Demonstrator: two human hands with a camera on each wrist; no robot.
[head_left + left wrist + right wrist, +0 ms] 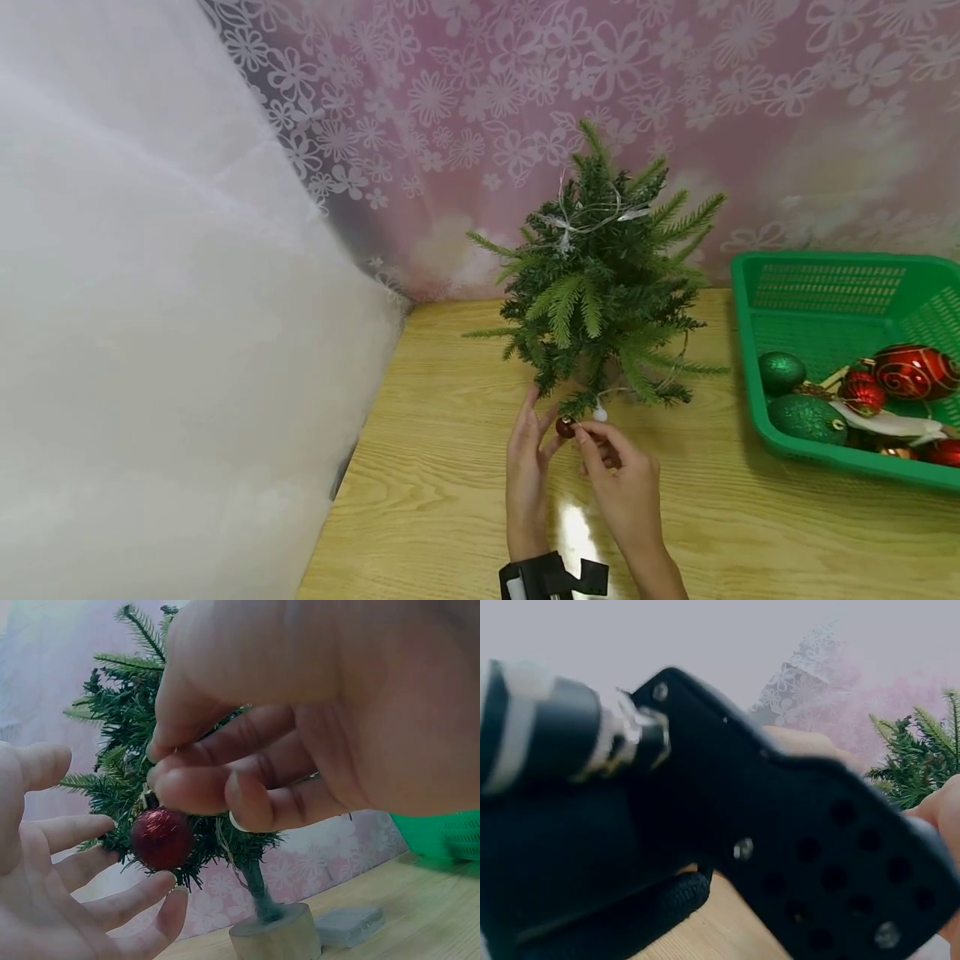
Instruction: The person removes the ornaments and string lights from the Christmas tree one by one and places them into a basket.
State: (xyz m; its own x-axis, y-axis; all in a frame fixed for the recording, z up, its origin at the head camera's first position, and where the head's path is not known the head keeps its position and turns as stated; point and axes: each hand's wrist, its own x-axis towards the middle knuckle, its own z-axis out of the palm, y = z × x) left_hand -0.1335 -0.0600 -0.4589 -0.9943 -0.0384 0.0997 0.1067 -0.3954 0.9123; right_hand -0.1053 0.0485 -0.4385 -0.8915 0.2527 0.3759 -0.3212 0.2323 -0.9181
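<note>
A small red bauble (160, 838) hangs at the lowest front branches of the little artificial tree (600, 283), which stands on a round wooden base (276, 936) on the worktop (450, 467). The right hand (618, 471) has its grip closed on the bauble's top, thumb and fingertips (187, 784) pinching the cap or its loop, too small to tell which. The left hand (525, 467) is just beside the ornament with its grip wide open, fingers (82, 829) spread and straight, holding nothing. To the right, well apart, a green basket (825, 275) holds more red and green baubles.
</note>
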